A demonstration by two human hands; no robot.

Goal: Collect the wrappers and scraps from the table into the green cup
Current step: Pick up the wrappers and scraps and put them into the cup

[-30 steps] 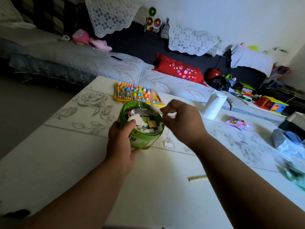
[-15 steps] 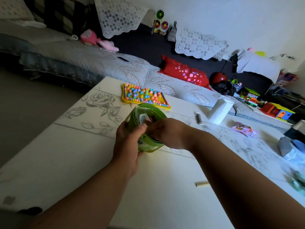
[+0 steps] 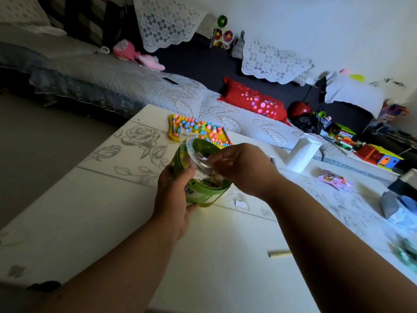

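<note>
**A:** What lies nearest on the counter [image 3: 108,213]?

**B:** A short pale stick [image 3: 279,254]. It lies alone on the right forearm's side, its length running roughly left to right, well apart from the cup.

**A:** And the hands?

**B:** Both are at the green cup [image 3: 203,193], a little further out, near the middle of the counter. The left hand [image 3: 174,195] is wrapped round the cup's near side, thumb up by the rim. It holds the cup tilted, mouth turned up towards the right hand [image 3: 243,168]. I cannot tell whether the base touches the counter. The right hand's fingers are bunched on a clear wrapper [image 3: 191,152] at the mouth. The wrapper is partly in, with one corner sticking up past the far rim.

**A:** How does the cup look?

**B:** It is round and green, with a paler band low down and print on the side. Scraps show close under the rim, so I judge it nearly full. The wrapper looks springy and will likely need pressing down.

**A:** Where is the rest?

**B:** All I can see lies to the cup's right, so the right hand is nearer. A small white scrap [image 3: 241,204] sits just beside the base. Further off, a pink wrapper [image 3: 334,178] lies flat near a white roll [image 3: 302,154]. Crumpled blue-grey paper [image 3: 394,204] sits at the right edge.

**A:** And beyond the cup?

**B:** A bead mat [image 3: 203,129] at the counter's far edge. I judge it isn't rubbish.
</note>
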